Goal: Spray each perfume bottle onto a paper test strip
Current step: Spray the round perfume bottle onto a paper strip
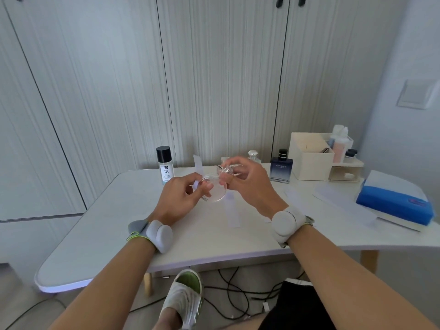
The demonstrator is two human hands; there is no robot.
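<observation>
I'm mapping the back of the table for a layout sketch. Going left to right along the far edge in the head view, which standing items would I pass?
Black-capped clear bottle → upright paper strip → silver-capped bottle → dark blue perfume bottle → cream organizer box.
</observation>
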